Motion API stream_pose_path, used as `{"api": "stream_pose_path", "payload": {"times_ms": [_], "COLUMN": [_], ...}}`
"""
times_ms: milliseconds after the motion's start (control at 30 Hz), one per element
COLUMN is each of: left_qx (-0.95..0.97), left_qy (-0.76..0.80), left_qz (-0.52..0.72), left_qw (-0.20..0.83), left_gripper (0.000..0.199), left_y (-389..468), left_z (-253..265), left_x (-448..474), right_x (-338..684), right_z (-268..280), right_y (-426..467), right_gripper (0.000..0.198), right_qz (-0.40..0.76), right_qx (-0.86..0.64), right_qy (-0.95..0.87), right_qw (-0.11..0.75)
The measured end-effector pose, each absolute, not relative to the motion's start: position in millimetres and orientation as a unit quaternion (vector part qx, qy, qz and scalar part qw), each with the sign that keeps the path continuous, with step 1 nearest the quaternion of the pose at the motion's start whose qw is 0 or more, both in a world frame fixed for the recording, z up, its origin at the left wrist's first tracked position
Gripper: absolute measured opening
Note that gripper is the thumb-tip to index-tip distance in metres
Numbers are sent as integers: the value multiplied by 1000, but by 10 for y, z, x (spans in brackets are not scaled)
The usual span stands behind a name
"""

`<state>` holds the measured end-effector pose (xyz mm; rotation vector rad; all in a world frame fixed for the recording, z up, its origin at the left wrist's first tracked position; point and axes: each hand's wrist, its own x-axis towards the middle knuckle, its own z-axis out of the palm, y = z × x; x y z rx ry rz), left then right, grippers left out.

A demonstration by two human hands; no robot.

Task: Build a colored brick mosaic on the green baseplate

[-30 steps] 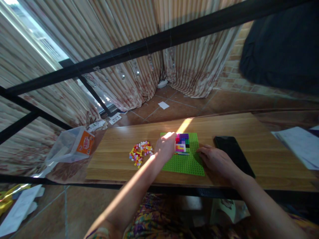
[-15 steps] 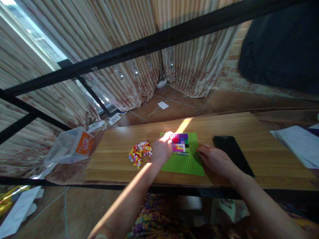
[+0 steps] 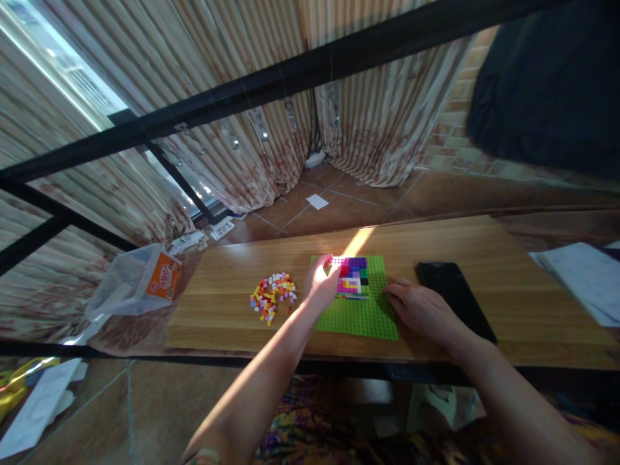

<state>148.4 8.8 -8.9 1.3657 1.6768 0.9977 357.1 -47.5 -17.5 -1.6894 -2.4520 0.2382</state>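
Observation:
A green studded baseplate [image 3: 356, 320] lies on the wooden table. Its upper part carries a patch of small toy bricks [image 3: 352, 274] in purple, red, pink, white and other colours. A thin pen-like stick [image 3: 352, 297] lies just below the patch. My left hand [image 3: 322, 281] reaches over the plate's upper left, thumb and finger curled together at the patch's pink corner; what is between the fingertips is too small to make out. My right hand [image 3: 416, 307] rests at the plate's right edge, its bunched fingertips on the rim. Left of the plate lies a loose pile of bricks [image 3: 265, 294].
A black phone [image 3: 455, 300] lies to the right of my right hand. Papers [image 3: 576, 278] are at the far right. A clear plastic box [image 3: 121, 284] with an orange label stands left of the table [image 3: 213, 323]. A dark metal bar [image 3: 252, 90] crosses above.
My left hand has shifted slightly right over the plate and turned, with its thumb now further over the brick patch. The right hand stays at the plate's edge.

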Motion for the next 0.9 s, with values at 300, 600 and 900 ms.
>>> {"api": "stream_pose_path", "payload": {"times_ms": [300, 600, 900], "left_qx": [521, 526, 667], "left_qy": [642, 652, 653], "left_qz": [431, 436, 336], "left_qw": [361, 330, 123], "left_gripper": [37, 37, 28], "left_y": [23, -106, -218], "left_z": [-153, -59, -95], "left_x": [1513, 1443, 484], "right_x": [3553, 3584, 3609], "right_z": [-162, -226, -289], "right_y": [-477, -473, -476], "right_gripper": [30, 31, 33], "right_qz": [82, 53, 50], "right_qx": [-572, -547, -549], "right_qy": [-812, -829, -827], "right_qw": [79, 102, 110]}}
